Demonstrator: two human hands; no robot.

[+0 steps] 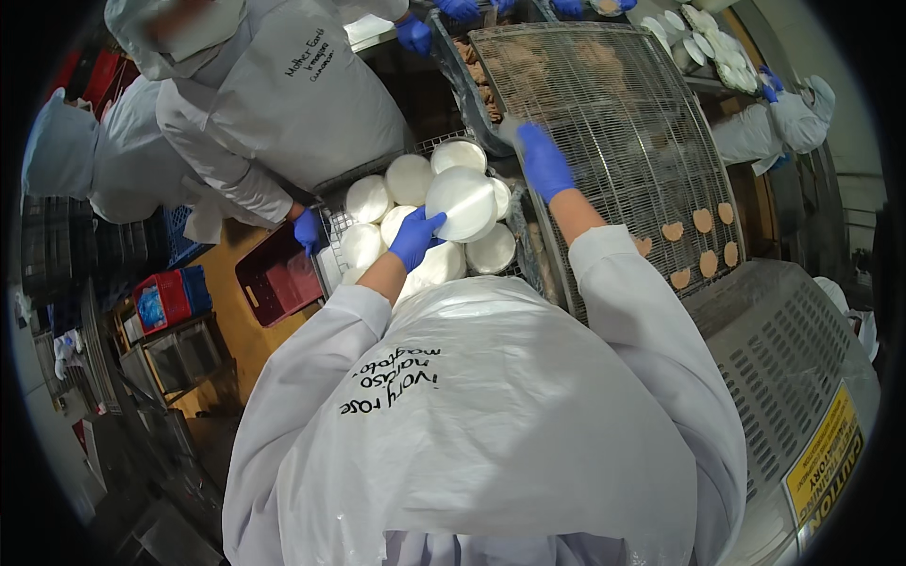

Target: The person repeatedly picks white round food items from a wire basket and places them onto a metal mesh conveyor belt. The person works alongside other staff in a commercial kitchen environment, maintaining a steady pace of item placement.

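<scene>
My left hand [415, 238], in a blue glove, grips a round white shallow dish [466, 204] by its near left edge, thumb across the rim. The dish is held above a wire basket [332, 247] filled with several more round white dishes [410, 179]. My right hand [545, 160], also blue-gloved, is closed over the near left edge of a wire-mesh conveyor [604, 141]. A pale, blurred thing [511, 128] shows at its fingertips; its kind is unclear.
Small pinkish-tan patties [703, 221] lie on the conveyor's right end. A slotted metal cover [802, 349] stands at right. Beyond the basket, a person in white [293, 104] stands close by, with a blue-gloved hand [307, 231] at its left side. A dark red crate [279, 274] sits on the floor.
</scene>
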